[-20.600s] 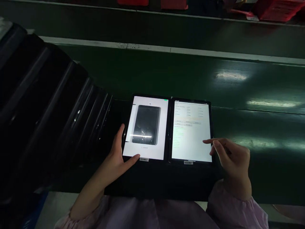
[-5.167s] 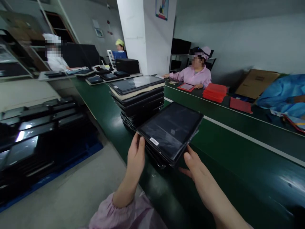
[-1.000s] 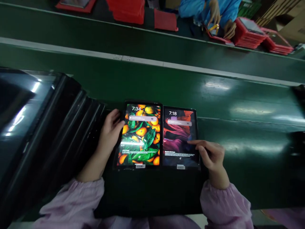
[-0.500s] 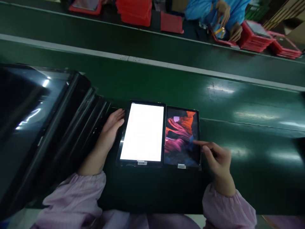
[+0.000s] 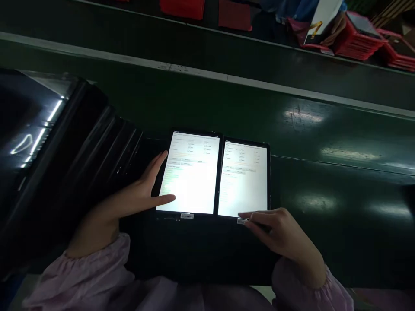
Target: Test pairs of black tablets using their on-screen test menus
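Two tablets lie side by side on the dark green bench, both with lit white screens showing rows of text and checkboxes. My left hand (image 5: pixel 147 185) is open at the left tablet (image 5: pixel 191 181), its fingers along the left edge and its thumb stretched over the lower-left screen. At the bottom of the right tablet (image 5: pixel 244 185), my right hand (image 5: pixel 272 226) points with its index finger, the thumb a little below and the other fingers curled. No object shows in it. Each tablet has a small white label at its lower edge.
Large black glossy panels (image 5: pixel 81 142) lean in a row at my left. Across the bench (image 5: pixel 324 185), a co-worker in blue (image 5: pixel 292 11) handles a white sheet-like object (image 5: pixel 324 21). Stacks of red-wrapped items (image 5: pixel 359 41) and a red pad (image 5: pixel 235 16) lie there.
The right tablet's colourful picture has given way to a white text page, and text now shows on the left tablet. My right finger moved down the right tablet; my left thumb spread over the screen.
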`<state>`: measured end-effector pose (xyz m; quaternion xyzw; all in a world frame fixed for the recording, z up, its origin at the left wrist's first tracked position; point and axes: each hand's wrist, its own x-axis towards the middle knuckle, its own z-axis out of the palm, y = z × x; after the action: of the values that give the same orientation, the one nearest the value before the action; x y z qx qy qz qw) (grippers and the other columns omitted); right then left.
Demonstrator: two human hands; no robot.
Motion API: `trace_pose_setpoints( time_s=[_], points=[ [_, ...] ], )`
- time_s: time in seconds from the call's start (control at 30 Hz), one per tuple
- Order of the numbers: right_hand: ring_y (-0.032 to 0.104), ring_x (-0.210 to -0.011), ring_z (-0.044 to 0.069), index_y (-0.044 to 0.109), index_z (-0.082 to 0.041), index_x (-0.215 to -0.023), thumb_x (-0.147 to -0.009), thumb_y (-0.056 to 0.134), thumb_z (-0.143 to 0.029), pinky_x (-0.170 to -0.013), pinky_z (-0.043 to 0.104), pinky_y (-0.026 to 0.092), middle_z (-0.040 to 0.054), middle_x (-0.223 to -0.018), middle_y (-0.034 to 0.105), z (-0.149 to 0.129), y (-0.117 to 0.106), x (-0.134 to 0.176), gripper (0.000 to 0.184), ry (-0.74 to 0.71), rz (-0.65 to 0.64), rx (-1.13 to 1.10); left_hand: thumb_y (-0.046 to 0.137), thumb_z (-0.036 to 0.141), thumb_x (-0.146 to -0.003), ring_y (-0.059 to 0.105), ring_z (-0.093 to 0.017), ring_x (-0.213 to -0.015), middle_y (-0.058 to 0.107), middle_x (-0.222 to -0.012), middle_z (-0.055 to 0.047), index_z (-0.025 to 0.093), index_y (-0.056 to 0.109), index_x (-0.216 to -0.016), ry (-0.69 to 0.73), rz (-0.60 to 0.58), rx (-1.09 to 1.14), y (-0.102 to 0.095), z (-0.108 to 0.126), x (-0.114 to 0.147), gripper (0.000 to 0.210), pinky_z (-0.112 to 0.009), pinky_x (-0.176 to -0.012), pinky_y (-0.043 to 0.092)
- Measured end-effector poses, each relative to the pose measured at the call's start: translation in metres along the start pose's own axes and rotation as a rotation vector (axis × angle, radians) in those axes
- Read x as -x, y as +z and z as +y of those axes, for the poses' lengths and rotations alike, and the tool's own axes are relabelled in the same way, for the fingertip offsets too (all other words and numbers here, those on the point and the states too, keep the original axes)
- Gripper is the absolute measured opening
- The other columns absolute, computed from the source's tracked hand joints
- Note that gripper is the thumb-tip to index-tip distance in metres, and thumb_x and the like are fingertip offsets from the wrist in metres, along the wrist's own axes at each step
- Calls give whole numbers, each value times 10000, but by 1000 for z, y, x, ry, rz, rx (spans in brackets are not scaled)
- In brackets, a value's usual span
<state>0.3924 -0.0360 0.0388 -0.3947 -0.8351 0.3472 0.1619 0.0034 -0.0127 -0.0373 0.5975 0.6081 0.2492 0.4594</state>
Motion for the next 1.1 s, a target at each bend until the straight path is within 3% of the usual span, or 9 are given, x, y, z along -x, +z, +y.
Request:
trace_pose_setpoints(
  time_s=[0.1, 0.23, 0.37, 0.47, 0.53, 0.67, 0.83, 0.97, 1.1],
  points=[
    [528, -333, 66, 777, -223, -806, -1059, 616, -227, -345, 238, 457, 77, -1158, 838, 4, -3, 1, 301, 29, 223, 96, 950, 622, -634, 359, -481, -1618, 275, -1823, -119, 419, 236, -1741, 33, -36, -15, -1, -9, 1, 1333, -685, -1230, 404],
    [418, -296, 41, 752, -230, -775, -1027, 621, -178, -339, 233, 466, 71, -1163, 833, 4, -4, 2, 289, -3, 323, 71, 997, 627, -520, 166, -582, -1647, 20, -1853, -199, 350, 186, -1761, -55, -46, -207, 8, -10, 7, 1509, -776, -1182, 407],
    [404, -290, 33, 726, -209, -747, -1031, 611, -158, -326, 220, 427, 71, -1076, 854, 0, -2, 1, 311, -58, 308, 43, 956, 661, -594, 78, -560, -1671, -8, -1855, -193, 343, 127, -1766, -55, 36, -256, 21, 1, 7, 1470, -791, -1244, 291],
    [532, -345, 55, 685, -199, -697, -1042, 594, -145, -351, 214, 434, 68, -1006, 866, -1, 1, 0, 360, -78, 252, 22, 797, 734, -773, 59, -508, -1689, 12, -1857, -190, 276, 66, -1770, -148, 120, -161, 22, 13, 3, 1319, -756, -1286, 227],
    [611, -399, 74, 672, -201, -676, -1049, 590, -147, -372, 213, 450, 56, -977, 869, -2, 3, -2, 386, -79, 200, 2, 743, 765, -811, 51, -496, -1693, 11, -1859, -184, 260, 40, -1769, -199, 139, -88, 19, 18, 2, 1291, -743, -1284, 246],
    [598, -380, 75, 704, -206, -707, -1054, 591, -159, -383, 226, 463, 38, -943, 869, -4, 6, -4, 368, -89, 129, -28, 830, 783, -703, 86, -500, -1689, 33, -1865, -142, 339, 55, -1766, -133, 43, -27, 10, 16, 7, 1388, -705, -1263, 329],
    [768, -572, 137, 759, -206, -789, -1052, 571, -127, -481, 226, 554, 37, -887, 864, -4, 9, -1, 332, -103, 83, -69, 839, 784, -663, 125, -509, -1680, 51, -1863, -149, 335, 101, -1766, -70, -45, -124, 3, 10, 12, 1401, -691, -1271, 317],
    [724, -518, 130, 826, -201, -935, -1026, 575, -108, -476, 231, 521, 14, -729, 818, -4, 9, 2, 283, -91, 37, -86, 929, 735, -555, 209, -582, -1638, 87, -1856, -171, 364, 161, -1758, -69, -61, -167, -1, 3, 12, 1475, -735, -1197, 400],
    [646, -443, 106, 840, -219, -972, -998, 570, -96, -457, 238, 504, 15, -789, 837, -4, 9, 0, 298, -82, 24, -110, 980, 661, -521, 258, -598, -1617, 170, -1846, -157, 422, 262, -1730, -23, -47, -156, -3, -5, 15, 1426, -724, -1140, 471]
  ],
)
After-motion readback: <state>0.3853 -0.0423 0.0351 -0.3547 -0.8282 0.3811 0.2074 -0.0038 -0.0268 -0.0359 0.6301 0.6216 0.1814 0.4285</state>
